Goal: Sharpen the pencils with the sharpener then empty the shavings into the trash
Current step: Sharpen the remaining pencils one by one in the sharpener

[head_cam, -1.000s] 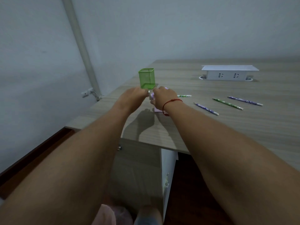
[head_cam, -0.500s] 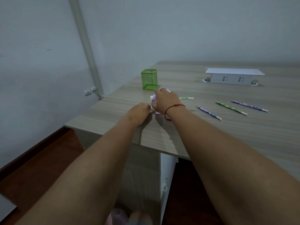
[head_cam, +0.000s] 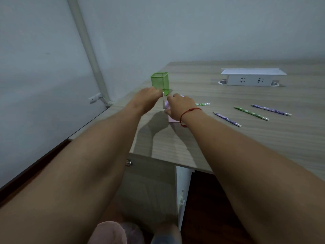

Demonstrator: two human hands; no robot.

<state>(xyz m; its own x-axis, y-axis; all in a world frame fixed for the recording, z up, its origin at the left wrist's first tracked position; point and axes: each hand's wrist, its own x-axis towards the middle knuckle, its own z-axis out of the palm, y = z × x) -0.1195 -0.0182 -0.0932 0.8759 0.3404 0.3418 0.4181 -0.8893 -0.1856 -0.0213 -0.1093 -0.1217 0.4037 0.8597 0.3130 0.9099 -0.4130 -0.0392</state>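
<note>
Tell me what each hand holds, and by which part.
The left hand pinches the white crank handle of the sharpener; the right hand grips its body from above.

Green mesh holder (head_cam: 159, 83) ahead, loose pencils (head_cam: 226, 119) to the right

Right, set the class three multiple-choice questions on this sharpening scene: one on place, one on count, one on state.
1. The green mesh pencil holder stands: A near the desk's left edge, beyond the sharpener; B at its right edge; C on the floor.
2. Loose pencils right of the sharpener: A one; B three; C five.
3. The left hand: A lies flat; B grips the sharpener's crank; C holds a pencil.
1A, it stands by that edge; 2B, two purple, one green; 3B, fingers curl round the white crank.
</note>
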